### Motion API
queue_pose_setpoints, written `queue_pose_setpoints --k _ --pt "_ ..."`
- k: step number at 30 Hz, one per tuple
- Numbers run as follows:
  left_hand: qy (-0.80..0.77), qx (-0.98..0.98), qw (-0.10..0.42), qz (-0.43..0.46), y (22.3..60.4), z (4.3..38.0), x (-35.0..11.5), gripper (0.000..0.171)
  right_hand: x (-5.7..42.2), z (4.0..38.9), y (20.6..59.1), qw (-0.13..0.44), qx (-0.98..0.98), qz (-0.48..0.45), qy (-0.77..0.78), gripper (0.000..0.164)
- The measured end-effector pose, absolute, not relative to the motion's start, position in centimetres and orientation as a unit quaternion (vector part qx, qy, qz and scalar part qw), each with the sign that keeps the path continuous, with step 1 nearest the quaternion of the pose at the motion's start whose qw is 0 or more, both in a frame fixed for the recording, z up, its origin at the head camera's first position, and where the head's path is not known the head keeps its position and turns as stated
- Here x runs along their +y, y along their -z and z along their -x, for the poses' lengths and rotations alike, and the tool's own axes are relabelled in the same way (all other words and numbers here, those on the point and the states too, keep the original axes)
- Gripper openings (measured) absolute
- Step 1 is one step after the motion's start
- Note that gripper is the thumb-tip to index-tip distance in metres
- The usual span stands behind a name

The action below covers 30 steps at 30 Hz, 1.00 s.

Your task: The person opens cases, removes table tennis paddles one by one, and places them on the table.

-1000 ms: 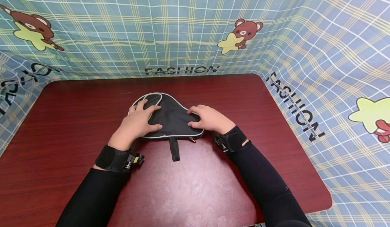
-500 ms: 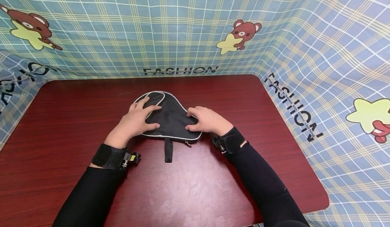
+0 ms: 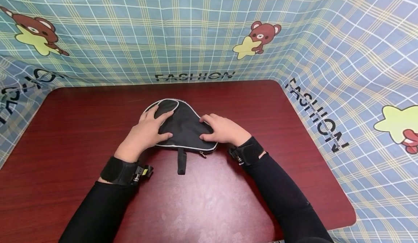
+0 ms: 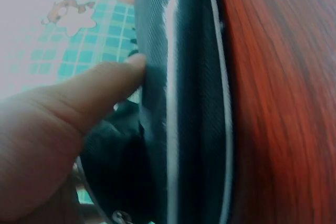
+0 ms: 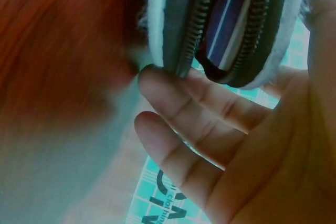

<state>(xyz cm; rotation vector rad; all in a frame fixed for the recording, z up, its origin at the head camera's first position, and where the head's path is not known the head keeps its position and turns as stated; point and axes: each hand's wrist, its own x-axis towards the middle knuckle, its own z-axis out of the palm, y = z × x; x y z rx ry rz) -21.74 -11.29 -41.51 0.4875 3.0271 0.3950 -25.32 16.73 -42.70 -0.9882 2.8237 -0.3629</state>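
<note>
A black zip-up table tennis bat case (image 3: 186, 125) with white piping lies on the table, its rounded end far left and its black strap (image 3: 181, 161) pointing towards me. My left hand (image 3: 143, 132) rests on the case's left part, fingers spread and thumb on its face. In the left wrist view, the thumb (image 4: 105, 85) touches the case's fabric. Holding the right end is my right hand (image 3: 225, 128), thumb on top and fingers round the edge. The right wrist view shows the zip (image 5: 257, 19) parted, with a striped edge (image 5: 228, 27) inside.
The dark red table (image 3: 261, 101) has rounded corners. A blue checked cloth (image 3: 192, 29) with bears and lettering hangs behind it and along both sides. A zip pull (image 3: 203, 155) hangs at the case's near edge.
The case has turned slightly: its strap has swung a little to the left and its rounded end a little to the right. Both hands have stayed on it.
</note>
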Motion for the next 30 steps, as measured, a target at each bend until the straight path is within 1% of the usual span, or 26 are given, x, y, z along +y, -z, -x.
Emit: queue_pose_setpoints --k 6,15,19,24,30 --pt "-0.092 0.987 0.032 -0.131 40.8 20.7 -9.7 0.064 16.7 25.2 42.6 0.052 0.932 0.338 0.121 0.067" --pt "-0.082 0.987 0.021 -0.138 41.4 20.4 -9.2 0.056 16.6 25.1 42.7 0.083 0.923 0.356 0.122 0.061" --pt "-0.086 0.985 0.018 -0.146 41.5 20.5 -9.4 0.053 16.5 25.0 42.7 0.081 0.921 0.360 0.127 0.060" --pt "-0.086 0.985 0.017 -0.146 41.6 20.7 -9.4 0.052 16.3 24.8 42.7 0.076 0.923 0.356 0.123 0.061" --pt "-0.086 0.985 -0.003 -0.150 41.9 21.0 -9.2 0.054 16.1 24.6 42.8 0.074 0.925 0.352 0.120 0.061"
